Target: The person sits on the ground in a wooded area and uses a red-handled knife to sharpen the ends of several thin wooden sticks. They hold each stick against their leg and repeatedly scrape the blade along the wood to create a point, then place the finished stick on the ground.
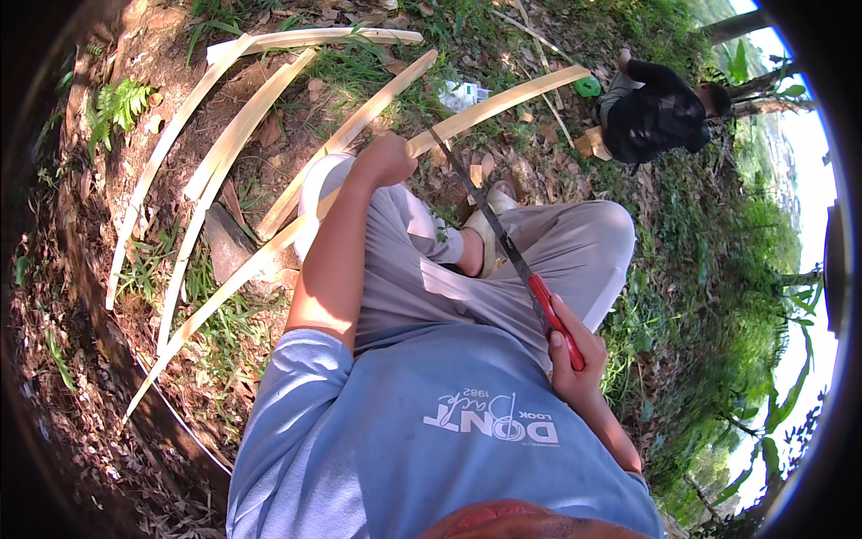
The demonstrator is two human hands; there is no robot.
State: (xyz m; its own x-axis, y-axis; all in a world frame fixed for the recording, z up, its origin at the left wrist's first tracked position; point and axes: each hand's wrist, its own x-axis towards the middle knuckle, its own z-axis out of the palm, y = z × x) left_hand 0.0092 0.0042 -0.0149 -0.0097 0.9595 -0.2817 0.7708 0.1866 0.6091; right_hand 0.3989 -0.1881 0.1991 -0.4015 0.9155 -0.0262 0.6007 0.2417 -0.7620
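My left hand (386, 162) is closed around a long pale strip of split wood or bamboo (503, 101), beside my left knee. The strip slants from the lower left, past my forearm, up to the upper right. In my right hand (575, 355), near my waist, is the red handle of a hand saw (492, 216). Its dark, narrow blade points away from me over my crossed legs, and the tip end lies at the strip just right of my left hand. Whether the teeth bite into the wood I cannot tell.
Several more pale strips (242, 126) lie on the ground to the left. A white packet (462, 95) and a green object (586, 86) lie ahead. At the upper right crouches another person (660, 112) in dark clothes. Grass, dry leaves and plants cover the slope.
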